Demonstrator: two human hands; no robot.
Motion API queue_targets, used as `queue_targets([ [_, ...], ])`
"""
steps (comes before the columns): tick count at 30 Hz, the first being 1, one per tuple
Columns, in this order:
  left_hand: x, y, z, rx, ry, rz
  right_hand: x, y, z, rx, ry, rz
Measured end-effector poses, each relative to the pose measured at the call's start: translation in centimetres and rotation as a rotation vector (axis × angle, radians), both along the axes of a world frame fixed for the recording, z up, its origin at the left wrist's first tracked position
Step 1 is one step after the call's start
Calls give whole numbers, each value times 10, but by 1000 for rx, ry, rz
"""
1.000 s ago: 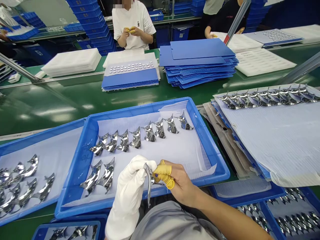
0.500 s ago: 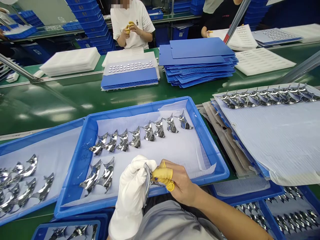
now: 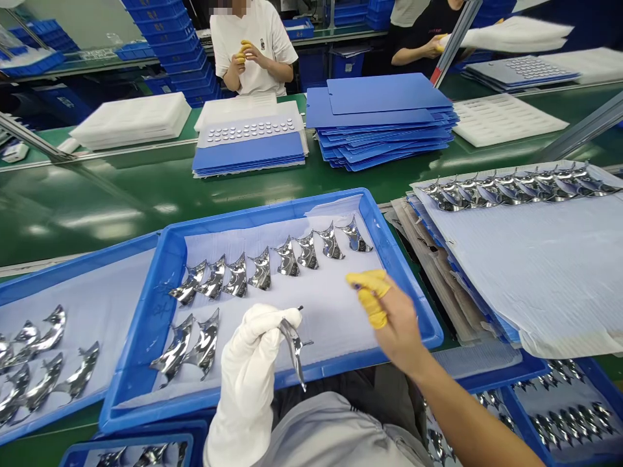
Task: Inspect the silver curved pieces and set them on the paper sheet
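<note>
Tabletop (image 3: 97,207) in glossy green carries a blue tray (image 3: 132,311), where chrome pieces (image 3: 261,270) lie, eight in the far row, two nearer at left. The white-gloved left hand (image 3: 256,357) is at its near side; the right hand (image 3: 392,318) hovers farther right, whether holding anything I cannot tell. Clamped in the left grip, one curved part (image 3: 294,350) tilts above the near rim.

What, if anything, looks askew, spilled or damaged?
The blue sheets beyond the middle tray look askew: their edges stick out unevenly. I see nothing spilled. Whether the part in the left hand is damaged, I cannot tell.
</note>
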State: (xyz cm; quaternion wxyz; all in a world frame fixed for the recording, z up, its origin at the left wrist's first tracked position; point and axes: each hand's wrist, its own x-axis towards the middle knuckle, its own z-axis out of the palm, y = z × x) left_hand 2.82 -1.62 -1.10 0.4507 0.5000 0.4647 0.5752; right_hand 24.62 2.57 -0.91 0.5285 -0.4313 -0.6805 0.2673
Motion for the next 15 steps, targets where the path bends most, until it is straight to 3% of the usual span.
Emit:
queue_targets([
  [4,3,3,0,51,23,0,65,20,-7,-70,-118,-407],
  [7,6,5,3,-29,6,51,106,36,-25,-231,-388,-567],
  [10,8,8,9,-240,-32,160,125,50,-49,-461,-701,-565],
  [13,10,13,15,-448,-86,247,127,62,-75,-579,-767,-505],
  [15,12,16,19,-500,-98,273,124,71,-89,-616,-765,-479],
])
